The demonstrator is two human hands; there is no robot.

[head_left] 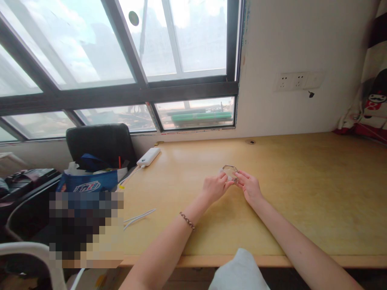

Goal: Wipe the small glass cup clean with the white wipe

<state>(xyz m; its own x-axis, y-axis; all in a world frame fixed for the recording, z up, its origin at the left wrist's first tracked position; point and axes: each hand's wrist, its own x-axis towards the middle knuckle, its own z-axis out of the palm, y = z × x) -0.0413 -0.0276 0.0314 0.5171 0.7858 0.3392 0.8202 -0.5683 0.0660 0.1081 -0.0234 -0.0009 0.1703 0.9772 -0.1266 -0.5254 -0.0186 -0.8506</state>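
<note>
In the head view, holding a thin, angular loop (230, 166) between both hands, above or on the middle of the desk (305, 205); impossible to tell which. With the left hand (215, 188), gripping the loop at its near left, fingers curled closed. With the right hand (248, 187), pinching its near right between fingertips, also closed. As for progress: already taken up, not yet let go or set aside. Judging by the two-handed grip, probably midway through handling. At the near side, too small and too covered by fingers to make out, so no telling of anything fastened, finished or left over. To the far left on the desk, note a power bank (149, 157), and nearer, a cable (145, 214). Farther left, beyond the desk, note a blue bag (90, 181) before a chair back (99, 141).
</note>
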